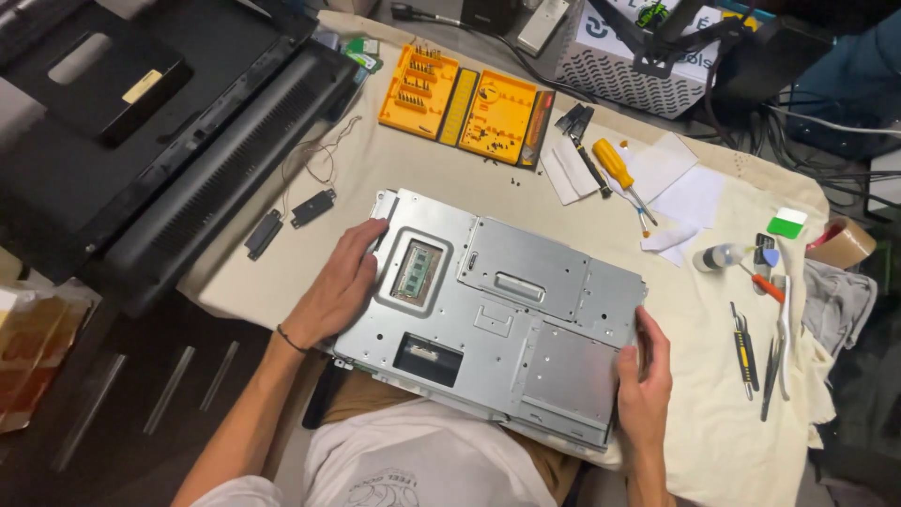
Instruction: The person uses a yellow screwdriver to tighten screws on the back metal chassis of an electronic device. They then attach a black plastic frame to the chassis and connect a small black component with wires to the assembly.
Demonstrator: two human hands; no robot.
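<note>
A large grey metal chassis plate (526,282) lies on the cloth-covered table (413,169), its near edge over my lap. A green memory module (414,269) shows through a cut-out near its left end. My left hand (340,284) rests on the plate's left edge, fingers spread over the metal. My right hand (643,380) grips the plate's right edge, thumb on top.
An open orange screwdriver bit case (466,105) sits at the back. A yellow-handled screwdriver (617,167), white papers, tweezers (744,352) and a tape roll (842,242) lie to the right. A black monitor housing (178,141) fills the left. Two small black speakers (286,221) lie beside it.
</note>
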